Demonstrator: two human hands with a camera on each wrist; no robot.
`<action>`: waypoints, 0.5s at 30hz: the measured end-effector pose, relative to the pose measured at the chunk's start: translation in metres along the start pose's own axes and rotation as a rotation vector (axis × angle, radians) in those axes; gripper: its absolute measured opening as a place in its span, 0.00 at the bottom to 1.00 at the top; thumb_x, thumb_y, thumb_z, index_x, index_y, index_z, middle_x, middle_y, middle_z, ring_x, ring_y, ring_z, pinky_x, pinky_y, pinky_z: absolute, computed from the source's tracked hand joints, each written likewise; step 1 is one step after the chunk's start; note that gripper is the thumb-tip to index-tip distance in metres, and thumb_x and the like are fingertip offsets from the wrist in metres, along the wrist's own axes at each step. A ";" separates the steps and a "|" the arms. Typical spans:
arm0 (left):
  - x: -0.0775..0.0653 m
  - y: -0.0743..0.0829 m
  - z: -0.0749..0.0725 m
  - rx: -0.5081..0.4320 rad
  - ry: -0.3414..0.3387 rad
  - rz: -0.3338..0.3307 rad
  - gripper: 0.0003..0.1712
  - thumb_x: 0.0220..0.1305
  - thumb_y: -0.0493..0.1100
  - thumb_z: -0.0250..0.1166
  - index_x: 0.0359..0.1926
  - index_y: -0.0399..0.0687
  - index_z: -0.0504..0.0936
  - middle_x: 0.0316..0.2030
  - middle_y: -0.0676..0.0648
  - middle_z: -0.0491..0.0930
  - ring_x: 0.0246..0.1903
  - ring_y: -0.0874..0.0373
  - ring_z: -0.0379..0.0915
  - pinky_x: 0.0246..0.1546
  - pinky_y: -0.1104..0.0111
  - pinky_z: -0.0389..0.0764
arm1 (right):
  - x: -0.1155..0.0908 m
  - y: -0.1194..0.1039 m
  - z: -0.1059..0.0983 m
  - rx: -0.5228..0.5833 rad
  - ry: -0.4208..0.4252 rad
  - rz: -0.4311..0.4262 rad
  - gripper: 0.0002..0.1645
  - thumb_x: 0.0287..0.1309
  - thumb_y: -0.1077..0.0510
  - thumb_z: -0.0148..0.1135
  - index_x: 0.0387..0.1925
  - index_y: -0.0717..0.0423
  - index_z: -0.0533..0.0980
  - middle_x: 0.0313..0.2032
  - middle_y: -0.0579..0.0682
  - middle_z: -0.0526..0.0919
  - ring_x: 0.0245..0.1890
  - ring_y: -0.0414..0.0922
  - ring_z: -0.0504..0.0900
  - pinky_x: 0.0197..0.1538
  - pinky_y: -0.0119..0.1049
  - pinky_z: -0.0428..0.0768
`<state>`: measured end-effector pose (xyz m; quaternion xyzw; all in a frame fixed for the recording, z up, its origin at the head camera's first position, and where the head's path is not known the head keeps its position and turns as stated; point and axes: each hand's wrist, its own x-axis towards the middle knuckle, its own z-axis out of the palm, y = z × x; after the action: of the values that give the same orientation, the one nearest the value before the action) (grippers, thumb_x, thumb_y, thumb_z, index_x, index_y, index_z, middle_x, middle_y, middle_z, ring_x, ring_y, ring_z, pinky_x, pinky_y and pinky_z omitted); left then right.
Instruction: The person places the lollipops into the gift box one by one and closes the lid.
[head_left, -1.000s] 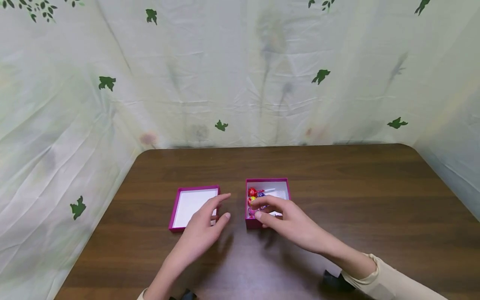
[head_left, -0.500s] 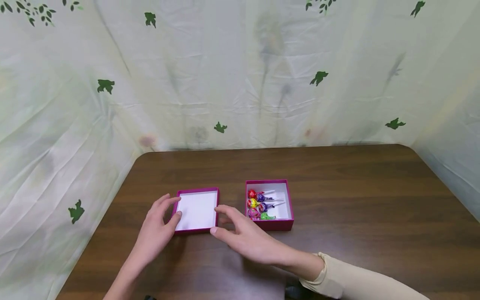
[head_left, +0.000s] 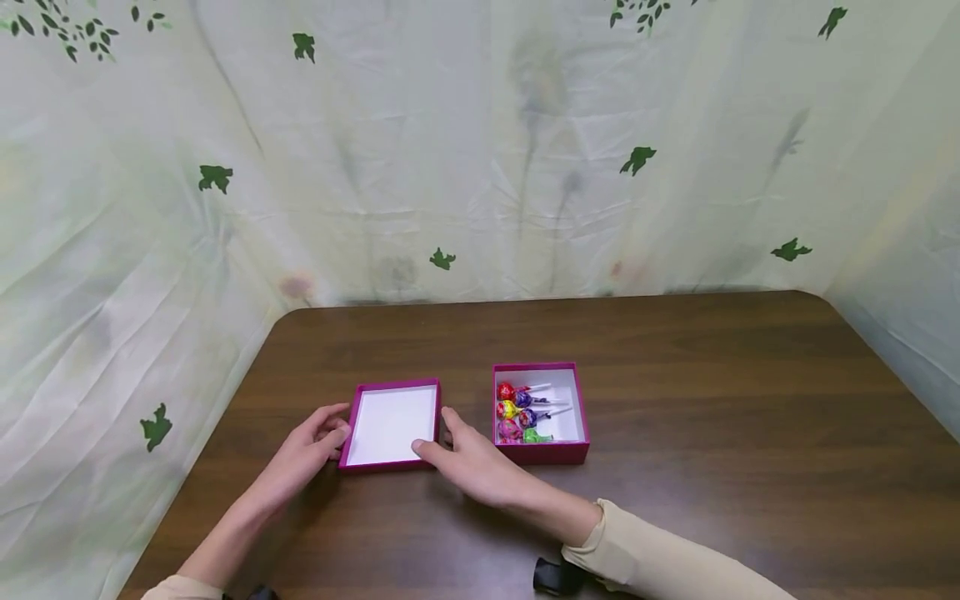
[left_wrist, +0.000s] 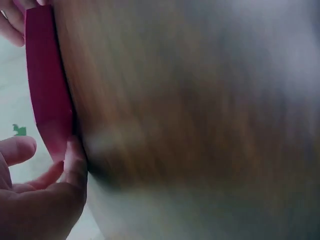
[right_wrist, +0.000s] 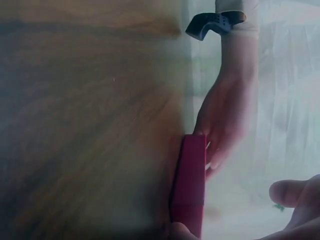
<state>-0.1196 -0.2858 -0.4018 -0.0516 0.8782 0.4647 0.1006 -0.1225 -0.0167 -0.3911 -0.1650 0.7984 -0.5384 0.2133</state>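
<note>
A shallow magenta box lid [head_left: 393, 427] with a white inside lies face up on the table. My left hand [head_left: 303, 450] is at its left side; in the left wrist view, fingertips [left_wrist: 75, 162] touch the lid's corner while the thumb stands away from it. On the other side, my right hand [head_left: 480, 467] has its fingers along the lid's right edge, its thumb over the front right corner. The right wrist view shows a fingertip against the magenta wall [right_wrist: 190, 185], the thumb raised clear. To the right stands the magenta box [head_left: 543, 452] holding several wrapped lollipops [head_left: 517, 412].
The brown wooden table [head_left: 690, 400] extends around the lid and box, with rounded far corners. A pale curtain [head_left: 480, 150] with green leaf prints hangs behind it. A black wrist device [head_left: 557, 577] sits below my right sleeve.
Both hands have moved left. The right hand has left the lollipop box for the lid's right side, and the left has gone from over the lid to its left side.
</note>
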 end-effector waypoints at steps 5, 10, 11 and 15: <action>0.002 -0.002 -0.003 0.071 -0.056 0.011 0.33 0.75 0.48 0.52 0.72 0.35 0.58 0.61 0.34 0.67 0.54 0.45 0.68 0.52 0.57 0.75 | 0.006 0.003 0.007 0.069 0.016 0.024 0.50 0.64 0.38 0.58 0.74 0.65 0.53 0.66 0.61 0.68 0.66 0.51 0.68 0.65 0.51 0.67; -0.004 -0.006 -0.001 0.086 -0.040 0.053 0.31 0.75 0.46 0.53 0.73 0.38 0.60 0.63 0.36 0.66 0.56 0.45 0.64 0.52 0.57 0.71 | 0.006 0.005 0.013 0.120 0.017 -0.010 0.44 0.62 0.46 0.61 0.71 0.65 0.59 0.63 0.59 0.73 0.62 0.50 0.71 0.64 0.50 0.68; -0.006 -0.007 -0.001 0.080 -0.037 0.053 0.31 0.74 0.46 0.53 0.73 0.39 0.60 0.63 0.36 0.66 0.57 0.45 0.64 0.52 0.57 0.71 | 0.006 0.005 0.014 0.127 0.014 -0.022 0.43 0.62 0.47 0.62 0.71 0.65 0.59 0.62 0.59 0.73 0.62 0.50 0.72 0.63 0.49 0.69; -0.011 -0.009 -0.003 0.035 -0.038 0.026 0.31 0.74 0.47 0.53 0.74 0.43 0.60 0.66 0.36 0.65 0.61 0.45 0.62 0.56 0.57 0.68 | 0.003 0.004 0.016 0.139 0.007 -0.047 0.42 0.61 0.49 0.62 0.71 0.63 0.60 0.63 0.57 0.73 0.63 0.50 0.71 0.65 0.49 0.67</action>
<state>-0.1078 -0.2932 -0.4053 -0.0295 0.8847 0.4515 0.1121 -0.1174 -0.0292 -0.4007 -0.1666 0.7558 -0.5978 0.2090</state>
